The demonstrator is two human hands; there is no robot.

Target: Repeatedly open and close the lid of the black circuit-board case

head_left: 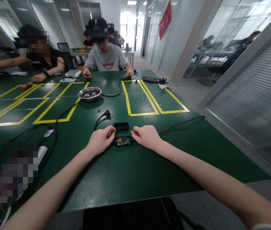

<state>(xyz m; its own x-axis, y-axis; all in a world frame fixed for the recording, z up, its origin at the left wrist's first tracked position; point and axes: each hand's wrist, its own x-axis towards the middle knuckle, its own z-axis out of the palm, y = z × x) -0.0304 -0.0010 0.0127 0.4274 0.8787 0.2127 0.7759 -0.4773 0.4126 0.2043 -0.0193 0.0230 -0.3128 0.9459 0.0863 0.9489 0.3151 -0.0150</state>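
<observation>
An opened power adapter lies on the green table in front of me. Its black lower case (123,141) shows a circuit board with copper coils, and the black cover (121,126) rests just behind it. At the case's left end is my left hand (101,139), thumb and fingers drawn together. My right hand (146,136) is closed at the right end, where the cable meets the case. Whatever either hand pinches is hidden by the fingers. A power plug (107,113) has its cord running under my left hand. Another black cable (182,124) runs out rightward beyond my right hand.
A metal bowl (89,93) with small metal parts stands farther back on the green table (130,179). Yellow tape (143,113) marks rectangles. A folded black tripod (154,80) lies behind. Across sits a person (106,57) handling small items; another person (41,57) reaches at left.
</observation>
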